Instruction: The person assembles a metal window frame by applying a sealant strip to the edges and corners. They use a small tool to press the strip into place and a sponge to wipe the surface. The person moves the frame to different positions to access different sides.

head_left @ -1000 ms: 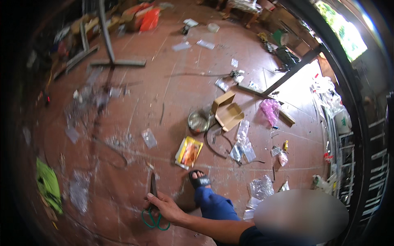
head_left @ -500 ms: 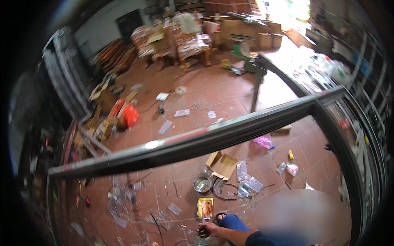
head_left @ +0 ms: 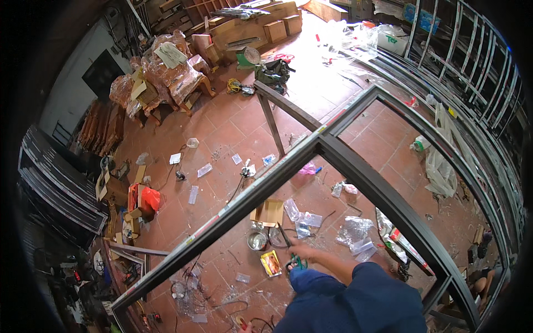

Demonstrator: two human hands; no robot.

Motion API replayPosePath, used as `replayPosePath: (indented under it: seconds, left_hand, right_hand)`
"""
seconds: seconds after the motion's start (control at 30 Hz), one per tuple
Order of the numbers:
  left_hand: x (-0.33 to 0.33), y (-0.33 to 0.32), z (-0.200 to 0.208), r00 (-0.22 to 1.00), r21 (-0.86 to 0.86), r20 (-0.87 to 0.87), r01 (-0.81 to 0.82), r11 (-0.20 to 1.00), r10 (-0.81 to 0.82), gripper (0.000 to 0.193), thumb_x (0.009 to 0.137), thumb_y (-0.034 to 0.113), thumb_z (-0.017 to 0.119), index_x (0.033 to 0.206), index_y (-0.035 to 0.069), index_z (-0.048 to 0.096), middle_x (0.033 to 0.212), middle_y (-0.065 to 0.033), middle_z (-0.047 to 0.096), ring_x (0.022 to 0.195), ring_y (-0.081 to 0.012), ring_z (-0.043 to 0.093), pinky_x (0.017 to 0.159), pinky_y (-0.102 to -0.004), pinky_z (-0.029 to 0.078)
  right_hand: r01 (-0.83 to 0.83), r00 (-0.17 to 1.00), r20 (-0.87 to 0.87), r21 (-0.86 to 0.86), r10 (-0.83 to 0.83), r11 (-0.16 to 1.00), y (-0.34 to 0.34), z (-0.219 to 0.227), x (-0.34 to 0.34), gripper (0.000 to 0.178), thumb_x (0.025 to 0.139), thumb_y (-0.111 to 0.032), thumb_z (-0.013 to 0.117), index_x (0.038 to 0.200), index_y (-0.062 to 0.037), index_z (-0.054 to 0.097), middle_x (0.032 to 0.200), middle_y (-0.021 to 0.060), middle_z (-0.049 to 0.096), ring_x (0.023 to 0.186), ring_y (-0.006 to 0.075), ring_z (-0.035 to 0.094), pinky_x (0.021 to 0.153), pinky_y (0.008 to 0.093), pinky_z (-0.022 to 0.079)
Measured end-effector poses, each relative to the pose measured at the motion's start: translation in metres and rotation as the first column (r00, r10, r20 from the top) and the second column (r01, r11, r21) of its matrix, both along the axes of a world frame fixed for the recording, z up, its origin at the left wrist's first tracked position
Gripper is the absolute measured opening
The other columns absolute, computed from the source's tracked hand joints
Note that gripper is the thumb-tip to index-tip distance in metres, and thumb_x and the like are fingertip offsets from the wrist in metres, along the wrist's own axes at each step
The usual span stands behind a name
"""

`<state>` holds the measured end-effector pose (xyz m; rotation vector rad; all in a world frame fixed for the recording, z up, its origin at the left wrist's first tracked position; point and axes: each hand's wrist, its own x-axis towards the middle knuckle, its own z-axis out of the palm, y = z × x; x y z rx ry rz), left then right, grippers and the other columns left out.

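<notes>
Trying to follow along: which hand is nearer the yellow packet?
Right. The right hand appears just right of the packet; the left hand is farther, lower left, at the picture's edge.

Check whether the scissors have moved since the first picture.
Yes, rightward: the green-handled scissors were lower left of the yellow packet; now they're upper right.

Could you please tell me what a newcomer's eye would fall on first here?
Probably the large dark metal frame slanting across the middle of the view. Next, perhaps the plastic-wrapped wooden chairs at upper left and the bright orange-red bag below them. Low in the centre, the right grip holds green-handled scissors near a yellow packet.
</notes>
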<state>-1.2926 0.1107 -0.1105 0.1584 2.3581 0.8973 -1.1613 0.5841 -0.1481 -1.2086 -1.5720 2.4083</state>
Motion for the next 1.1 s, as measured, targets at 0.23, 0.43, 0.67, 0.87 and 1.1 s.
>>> replayPosePath:
  seconds: [0.23,0.43,0.67,0.87,1.1]
  left_hand:
    - [0.058,-0.040,-0.001,0.878,0.100,0.323,-0.402,0.910,0.353,0.027,0.101,0.023,0.070,0.086,0.003,0.064,0.062,-0.0036,0.057,0.047,-0.0142,0.054,0.041,-0.0295,0.040]
    - [0.120,0.007,0.047,0.881,0.076,0.274,-0.420,0.905,0.386,0.031,0.100,0.025,0.072,0.081,0.002,0.066,0.062,-0.0037,0.059,0.052,-0.0142,0.057,0.046,-0.0308,0.042]
    - [0.079,0.017,-0.031,0.925,-0.173,0.159,-0.319,0.932,0.346,0.037,0.099,0.030,0.073,0.076,0.002,0.070,0.065,-0.0043,0.066,0.056,-0.0145,0.061,0.054,-0.0316,0.045]
    - [0.044,0.088,0.007,0.849,0.066,0.317,-0.464,0.883,0.422,0.032,0.100,0.030,0.072,0.081,0.003,0.068,0.058,-0.0028,0.058,0.045,-0.0134,0.053,0.042,-0.0308,0.038]
    - [0.039,0.113,0.001,0.866,0.014,0.299,-0.424,0.906,0.400,0.035,0.099,0.030,0.072,0.076,0.005,0.063,0.057,-0.0034,0.057,0.044,-0.0151,0.053,0.042,-0.0314,0.039]
  right_hand:
    - [0.179,0.966,-0.251,0.465,-0.065,0.867,0.065,0.227,0.121,0.040,0.087,-0.015,0.061,0.124,-0.0004,0.068,0.102,0.0036,0.066,0.087,0.0143,0.061,0.080,0.0299,0.050]
    - [0.418,0.895,-0.223,0.722,-0.387,0.551,0.176,0.298,0.139,0.065,0.085,-0.017,0.059,0.147,0.0020,0.057,0.104,0.0146,0.071,0.089,0.0185,0.068,0.080,0.0350,0.055]
    - [0.472,0.796,-0.255,0.830,-0.549,0.299,0.315,0.288,0.105,0.067,0.081,-0.022,0.062,0.142,0.0065,0.059,0.124,0.0308,0.069,0.121,0.0393,0.064,0.107,0.0447,0.047]
    - [0.096,0.820,-0.007,0.987,-0.572,0.126,0.381,0.277,0.068,0.061,0.080,-0.022,0.067,0.136,0.0013,0.063,0.124,0.0308,0.067,0.118,0.0442,0.065,0.104,0.0479,0.050]
    - [-0.019,0.719,0.051,0.998,-0.693,0.054,0.448,0.234,0.050,0.056,0.083,-0.023,0.069,0.136,-0.0041,0.063,0.130,0.0303,0.060,0.117,0.0504,0.060,0.106,0.0552,0.047]
